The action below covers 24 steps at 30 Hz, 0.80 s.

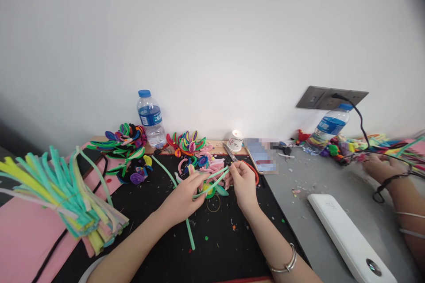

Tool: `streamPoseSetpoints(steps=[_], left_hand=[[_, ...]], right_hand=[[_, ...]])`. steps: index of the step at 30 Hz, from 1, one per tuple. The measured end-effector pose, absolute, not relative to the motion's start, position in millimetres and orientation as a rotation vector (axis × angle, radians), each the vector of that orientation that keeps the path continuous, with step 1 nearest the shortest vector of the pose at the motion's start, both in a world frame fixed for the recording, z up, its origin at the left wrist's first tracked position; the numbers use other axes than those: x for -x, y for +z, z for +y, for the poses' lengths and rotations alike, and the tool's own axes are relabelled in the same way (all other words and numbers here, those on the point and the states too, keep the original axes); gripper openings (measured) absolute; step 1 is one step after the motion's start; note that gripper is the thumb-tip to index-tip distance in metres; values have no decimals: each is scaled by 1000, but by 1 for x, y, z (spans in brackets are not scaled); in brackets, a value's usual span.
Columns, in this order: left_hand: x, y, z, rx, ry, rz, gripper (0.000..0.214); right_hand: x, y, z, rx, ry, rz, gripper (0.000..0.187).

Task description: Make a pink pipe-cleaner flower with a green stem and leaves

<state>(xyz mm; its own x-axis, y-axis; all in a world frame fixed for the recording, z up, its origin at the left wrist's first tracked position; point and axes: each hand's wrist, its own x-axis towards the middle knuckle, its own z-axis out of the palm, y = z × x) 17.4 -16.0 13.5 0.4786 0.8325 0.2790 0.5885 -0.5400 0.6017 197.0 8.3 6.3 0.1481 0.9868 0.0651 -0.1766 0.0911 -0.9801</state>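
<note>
The person's left hand [186, 194] closes around a pale-green pipe cleaner [217, 181] above the black mat [229, 252]; the right hand [245, 183] pinches it at the fingertips, where two strands converge.

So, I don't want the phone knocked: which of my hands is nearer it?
Right. The right hand is just in front of the phone, slightly to its left; the left hand is farther off to the left.
</note>
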Motion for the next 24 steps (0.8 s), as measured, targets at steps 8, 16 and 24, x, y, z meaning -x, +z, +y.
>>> streamPoseSetpoints(steps=[8,16,24], left_hand=[[-16,11,-15,-2309,853,1224,41],[-10,7,-11,-2401,1125,1271,29],[-4,9,-8,-2556,1186,1243,22]], right_hand=[[-199,7,9,1034,1135,-965,20],[-202,3,12,963,1218,-858,20],[-203,10,12,960,1237,-808,22]])
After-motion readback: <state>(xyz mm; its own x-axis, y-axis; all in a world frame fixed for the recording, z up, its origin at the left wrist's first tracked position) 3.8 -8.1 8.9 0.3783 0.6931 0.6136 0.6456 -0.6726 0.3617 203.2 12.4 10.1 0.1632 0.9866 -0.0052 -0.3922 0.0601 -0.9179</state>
